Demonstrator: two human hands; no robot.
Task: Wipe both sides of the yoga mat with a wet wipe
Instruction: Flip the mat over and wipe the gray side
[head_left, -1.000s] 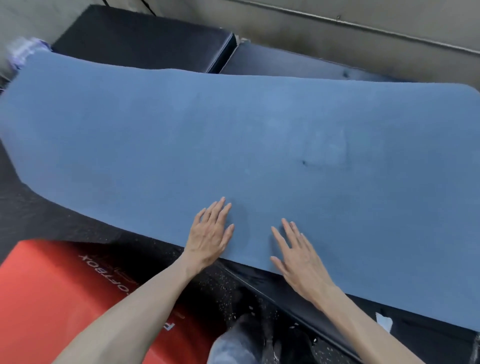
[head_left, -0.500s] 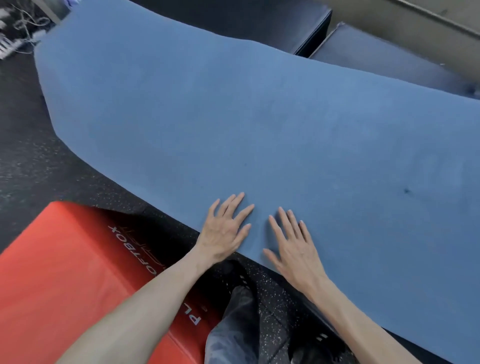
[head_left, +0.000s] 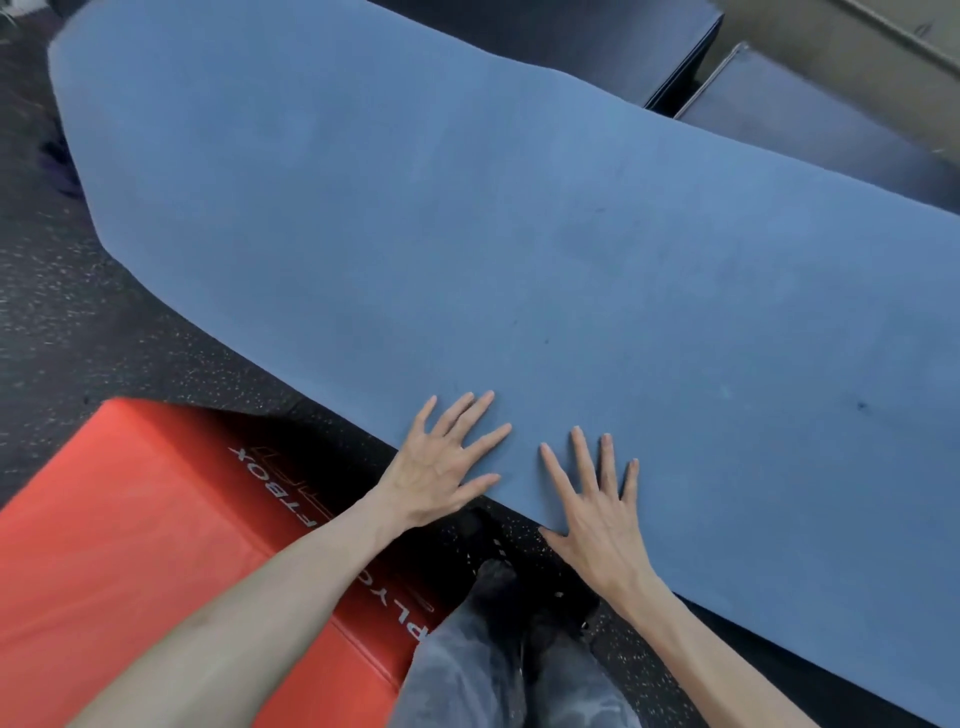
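Observation:
The blue yoga mat (head_left: 519, 249) lies spread out across most of the view, running from the upper left to the lower right. My left hand (head_left: 441, 462) lies flat on the mat's near edge with its fingers spread and straight. Just to the right, my right hand (head_left: 597, 504) presses the same edge, palm down with fingers splayed. Both hands hold nothing. No wet wipe is in view.
A red soft plyo box (head_left: 156, 545) sits at the lower left on the black speckled floor (head_left: 78, 312). Dark padded boxes (head_left: 779, 104) stand behind the mat at the upper right. My legs in grey trousers (head_left: 493, 665) are below the hands.
The view has swung to the left along the mat, bringing more of its left end and the red box into sight. Both hands stay flat on the near edge, now closer together.

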